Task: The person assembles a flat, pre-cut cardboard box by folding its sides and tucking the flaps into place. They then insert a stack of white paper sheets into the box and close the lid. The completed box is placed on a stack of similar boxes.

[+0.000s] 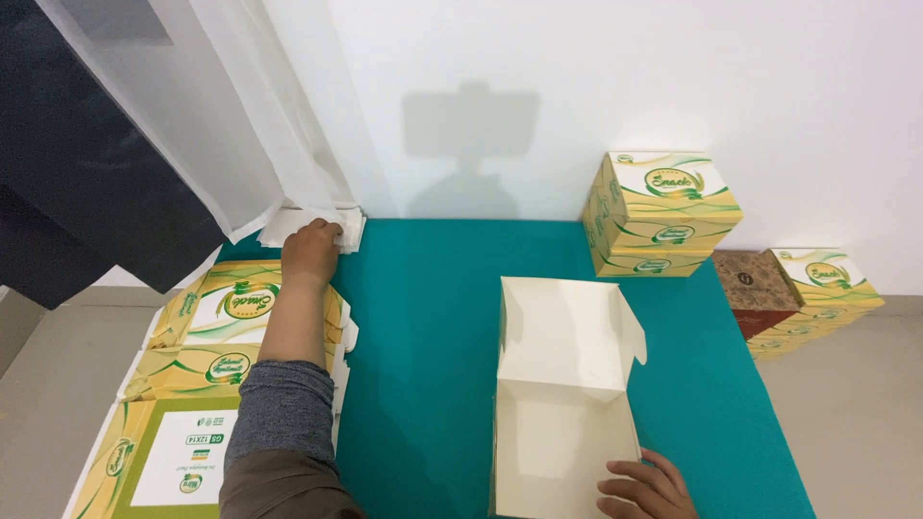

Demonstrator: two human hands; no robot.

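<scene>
- Far left: dark panel and a sheer white curtain (240, 125) hanging to the table's back corner.
- Stack of flat box blanks (207, 365), yellow-green print on white, lying along the left edge of the teal table (433, 336).
- Left hand (311, 248) stretched over that stack to a small pile of white paper sheets (351, 229) at the curtain's foot; fingers curled down onto the pile's edge. Pinching a sheet or just pressing it: cannot tell.
- The sheets look thin, limp, feather-light and likely to cling together; best lifted by a loose corner, peeling one away.
- Centre: half-folded cream carton (562, 384), open side up, back flap raised, near the table's front edge. Light board, stiff along the creases, easily dented; take it by a side wall near a fold.
- Right hand (646, 488) lies flat, fingers spread, on the carton's near right corner, pinning it, not gripping it.
- Back right: stack of finished printed boxes (661, 213) against the wall.
- Far right, off the table: brown box (753, 288) with more printed boxes (822, 288) beside it.
</scene>
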